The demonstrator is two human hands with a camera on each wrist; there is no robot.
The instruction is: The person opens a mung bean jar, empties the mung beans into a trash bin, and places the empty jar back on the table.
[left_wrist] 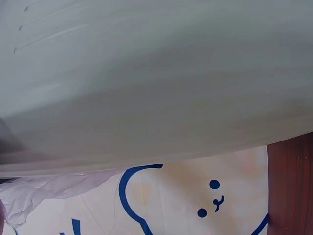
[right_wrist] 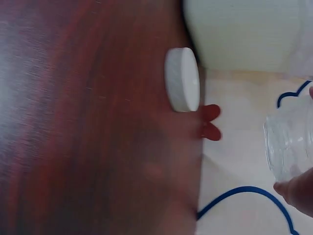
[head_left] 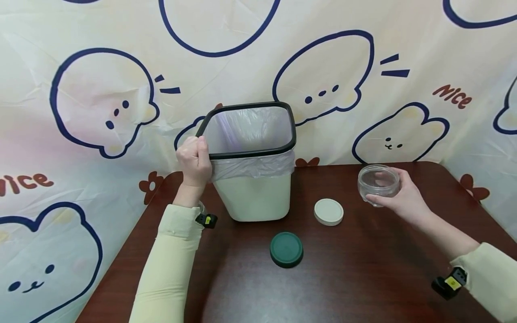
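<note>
A pale green trash bin (head_left: pixel 254 197) with a black rim and a clear plastic liner (head_left: pixel 258 163) stands at the back of the table. My left hand (head_left: pixel 195 161) grips the bin's rim at its left corner; in the left wrist view the bin's side (left_wrist: pixel 156 98) fills most of the picture. To the right, my right hand (head_left: pixel 404 197) holds a clear, see-through jar (head_left: pixel 378 181) above the table, thumb and fingers around its side. Between bin and jar lies a white lid (head_left: pixel 329 212). Closer to me is a dark green lid (head_left: pixel 286 249).
The dark brown wooden table (head_left: pixel 343 278) ends at the back against a cream cloth (head_left: pixel 226 80) printed with blue cartoon outlines. The same cloth hangs along the left and right sides. A wrist camera (head_left: pixel 449 283) sits on the right cuff, another (head_left: pixel 207 220) on the left.
</note>
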